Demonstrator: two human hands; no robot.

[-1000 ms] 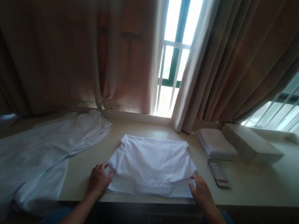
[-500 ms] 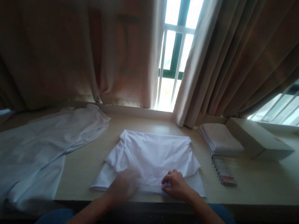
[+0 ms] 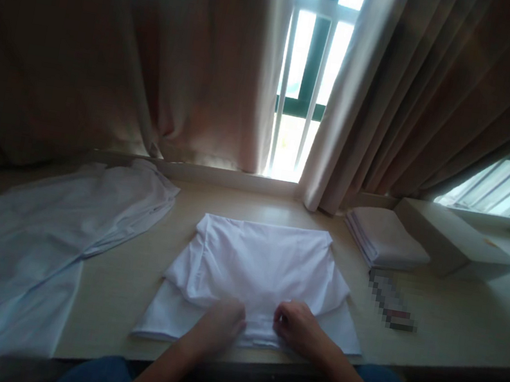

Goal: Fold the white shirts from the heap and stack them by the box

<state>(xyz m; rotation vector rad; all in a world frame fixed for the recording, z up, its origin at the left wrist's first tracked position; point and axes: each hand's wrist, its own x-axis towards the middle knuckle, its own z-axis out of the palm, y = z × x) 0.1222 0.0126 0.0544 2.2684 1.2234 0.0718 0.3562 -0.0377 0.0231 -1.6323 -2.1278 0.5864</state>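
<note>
A white garment (image 3: pixel 262 264) lies partly folded on the pale tabletop (image 3: pixel 114 298), its wide lower edge near the table's front. My left hand (image 3: pixel 221 324) is closed at the front part of the cloth, left of the middle, its fingers curled and slightly blurred. Just to the right, my right hand (image 3: pixel 295 323) pinches the same cloth with curled fingers. Between the two hands the cloth shows small creases in a narrow band.
More white clothing (image 3: pixel 31 245) is spread over the left side. At the back right are a folded white stack (image 3: pixel 386 238) and a pale box (image 3: pixel 456 241). A pixelated object (image 3: pixel 391 302) lies before them. Curtains (image 3: pixel 217 67) hang behind.
My left hand has moved slightly right and closed at the cloth. The front of the cloth between my hands is more creased. The view has shifted a little.
</note>
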